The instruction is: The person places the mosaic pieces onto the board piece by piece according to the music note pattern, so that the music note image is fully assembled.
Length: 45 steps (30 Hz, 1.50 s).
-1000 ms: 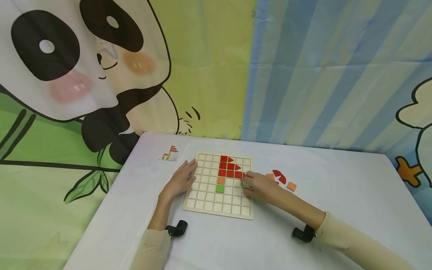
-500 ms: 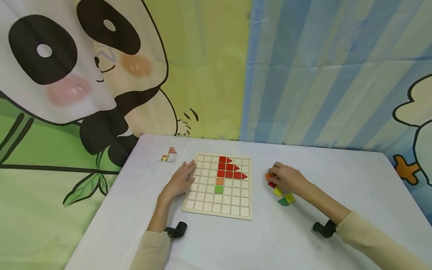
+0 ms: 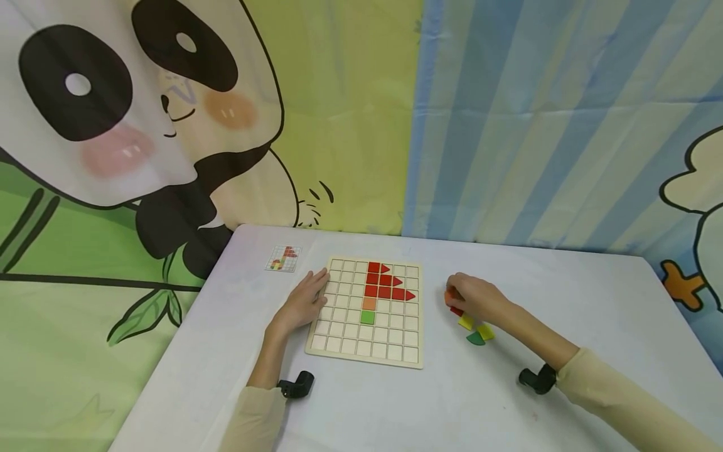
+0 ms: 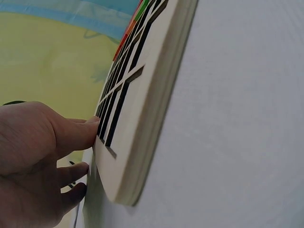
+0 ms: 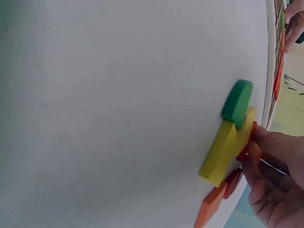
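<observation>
Orange is the colour of the small piece (image 3: pixel 449 299) at the tips of the right hand (image 3: pixel 474 296) in the head view. It is on the right of the board (image 3: pixel 337 312), over the worktop (image 3: pixel 395 402). I'd pinch it by its sides and lift straight up, so the pieces close by don't get bumped. The left hand (image 3: pixel 305 298) rests on the board's left edge, fingers loose.

In the left wrist view, a light touch like that should stop the board sliding.

In the right wrist view, thumb and finger seem to pinch the orange piece, though they hide most of it. It looks flat. Near it are yellow pieces (image 5: pixel 218 154) and a green piece (image 5: pixel 237 104) with a round side.
</observation>
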Available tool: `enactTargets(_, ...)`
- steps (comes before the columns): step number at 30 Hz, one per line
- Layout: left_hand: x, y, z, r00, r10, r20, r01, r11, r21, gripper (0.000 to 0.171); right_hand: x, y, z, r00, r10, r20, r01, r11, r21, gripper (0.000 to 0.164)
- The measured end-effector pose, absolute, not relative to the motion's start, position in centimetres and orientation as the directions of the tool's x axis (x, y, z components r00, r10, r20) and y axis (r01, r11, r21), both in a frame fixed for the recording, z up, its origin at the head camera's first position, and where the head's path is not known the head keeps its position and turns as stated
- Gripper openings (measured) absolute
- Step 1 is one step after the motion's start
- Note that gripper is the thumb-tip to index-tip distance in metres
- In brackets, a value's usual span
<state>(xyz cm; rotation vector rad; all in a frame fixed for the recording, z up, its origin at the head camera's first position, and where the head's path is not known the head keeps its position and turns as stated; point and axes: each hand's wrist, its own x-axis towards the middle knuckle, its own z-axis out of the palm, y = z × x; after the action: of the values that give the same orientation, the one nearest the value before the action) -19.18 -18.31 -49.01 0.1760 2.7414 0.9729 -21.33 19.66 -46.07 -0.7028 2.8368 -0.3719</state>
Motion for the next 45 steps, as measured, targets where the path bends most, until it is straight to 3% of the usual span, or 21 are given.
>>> enactTargets(5, -19.2, -18.3, -49.0, -0.968, 0.180, -0.174, 0.029, 0.769, 0.638, 0.056, -20.9, 19.1, -46.4, -0.871, -0.489, -0.054, -0.408, 0.779, -0.475, 0.014)
enactTargets(9, -19.1, -18.2, -49.0, -0.967, 0.180, -0.178, 0.026, 0.769, 0.639, 0.056, -19.9, 17.6, -46.5, -0.858, -0.513, 0.016, -0.370, 0.596, -0.712, 0.014)
enactTargets(13, -19.1, -18.2, -48.9, -0.968, 0.182, -0.173, 0.029, 0.766, 0.643, 0.057, -18.8, 15.3, -46.7, -0.826, -0.562, -0.045, -0.218, 0.393, -0.893, 0.017)
enactTargets(16, -19.1, -18.2, -48.9, -0.968, 0.184, -0.170, 0.032, 0.764, 0.644, 0.056, -18.1, 13.5, -46.9, -0.798, -0.592, -0.110, -0.105, 0.316, -0.943, 0.023)
enactTargets(21, -19.2, -18.2, -48.9, -0.965, 0.195, -0.175, 0.041, 0.771, 0.636, 0.056, -17.2, 10.9, -47.2, -0.787, -0.601, -0.138, -0.096, 0.341, -0.935, 0.025)
enactTargets(28, -19.2, -18.3, -48.8, -0.966, 0.198, -0.168, 0.052, 0.781, 0.623, 0.056, -16.6, 9.2, -47.6, -0.776, -0.627, -0.067, -0.233, 0.383, -0.894, 0.036)
enactTargets(45, -19.1, -18.3, -48.6, -0.967, 0.196, -0.162, 0.051, 0.774, 0.631, 0.056, -16.5, 6.3, -47.2, -0.690, -0.724, 0.022, -0.578, 0.533, -0.618, 0.020)
